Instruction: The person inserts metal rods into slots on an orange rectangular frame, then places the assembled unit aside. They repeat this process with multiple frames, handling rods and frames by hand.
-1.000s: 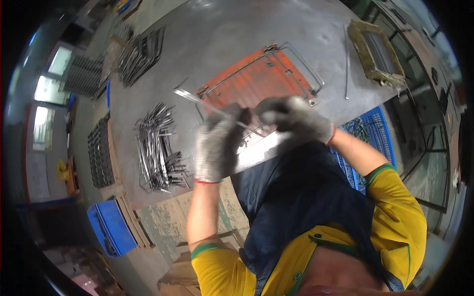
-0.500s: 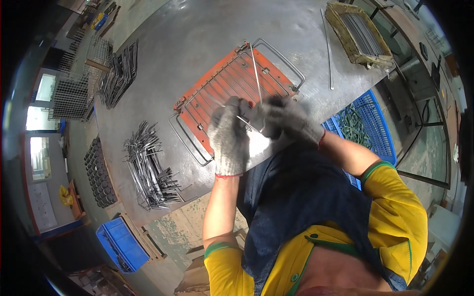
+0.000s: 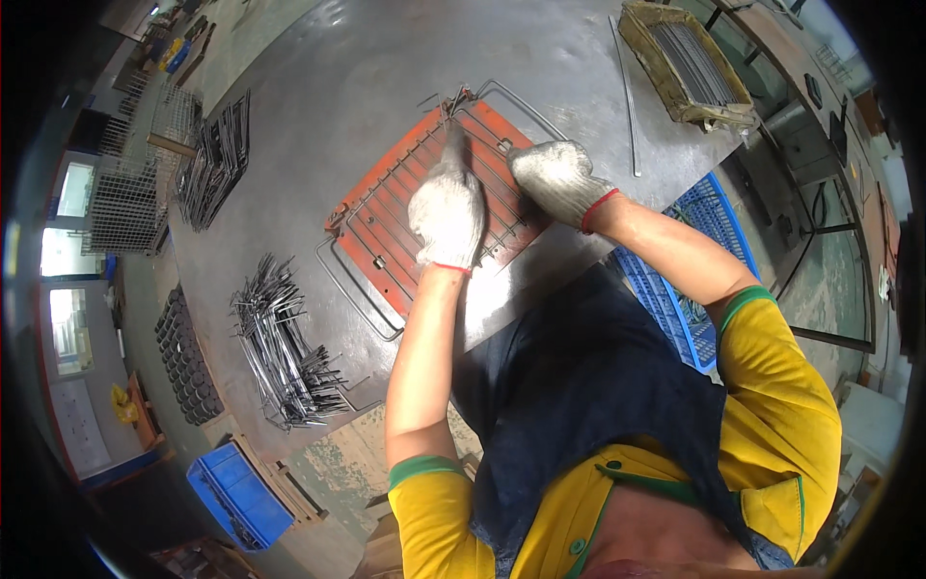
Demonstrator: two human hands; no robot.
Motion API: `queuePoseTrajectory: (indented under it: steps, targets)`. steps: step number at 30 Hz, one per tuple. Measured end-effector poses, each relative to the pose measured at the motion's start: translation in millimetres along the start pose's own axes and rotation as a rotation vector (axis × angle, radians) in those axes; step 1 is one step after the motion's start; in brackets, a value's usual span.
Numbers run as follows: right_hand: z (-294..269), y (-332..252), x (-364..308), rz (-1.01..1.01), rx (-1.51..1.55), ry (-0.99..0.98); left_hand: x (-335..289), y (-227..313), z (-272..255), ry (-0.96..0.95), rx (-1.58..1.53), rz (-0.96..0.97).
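Note:
An orange-red plate (image 3: 405, 189) lies on the metal table with a grid of thin parallel rods (image 3: 391, 207) over it. Bent wire loops stick out at both ends: one loop (image 3: 355, 297) at the near left, another (image 3: 526, 104) at the far right. My gloved left hand (image 3: 449, 214) reaches across the plate, its fingers together at the far corner beside a small wire end. Over the plate's right end, my gloved right hand (image 3: 559, 179) is closed, thumb side up. What sits under the fingers of either hand is hidden.
Bent rods lie in a heap (image 3: 285, 347) at the near left, with wire frames (image 3: 214, 159) stacked farther back. A tray of rods (image 3: 690, 68) and a single long rod (image 3: 627, 101) are at the far right. Below the right edge stands a blue crate (image 3: 719, 227).
My hands have moved apart from the near edge, where they held a thin rod. The left has reached to the far corner; the right has moved onto the plate's right end.

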State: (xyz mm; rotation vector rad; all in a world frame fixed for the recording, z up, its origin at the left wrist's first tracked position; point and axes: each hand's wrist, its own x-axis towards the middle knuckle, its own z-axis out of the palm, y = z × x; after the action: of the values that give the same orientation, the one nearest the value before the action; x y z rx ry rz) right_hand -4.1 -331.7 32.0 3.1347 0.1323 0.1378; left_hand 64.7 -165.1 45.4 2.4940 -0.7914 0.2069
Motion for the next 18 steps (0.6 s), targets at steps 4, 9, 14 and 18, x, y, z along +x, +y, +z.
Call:
queuePoseTrajectory:
  steps: [4, 9, 14, 18]
  targets:
    - [-1.7, 1.4, 1.0, -0.029, -0.044, -0.05, 19.4, 10.7, 7.4, -0.201, 0.096, 0.034]
    - [-17.1, 3.6, 7.3, -0.091, -0.081, -0.121, 28.4, 4.0, 22.5, -0.311, 0.169, 0.098]
    - [-36.4, 7.2, 5.4, 0.023, 0.207, -0.014, 34.8, 12.9, 14.7, -0.432, 0.243, 0.037]
    - [-1.0, 12.4, 6.5, -0.092, -0.141, -0.141, 29.2, 23.2, -3.8, -0.278, 0.108, -0.069]
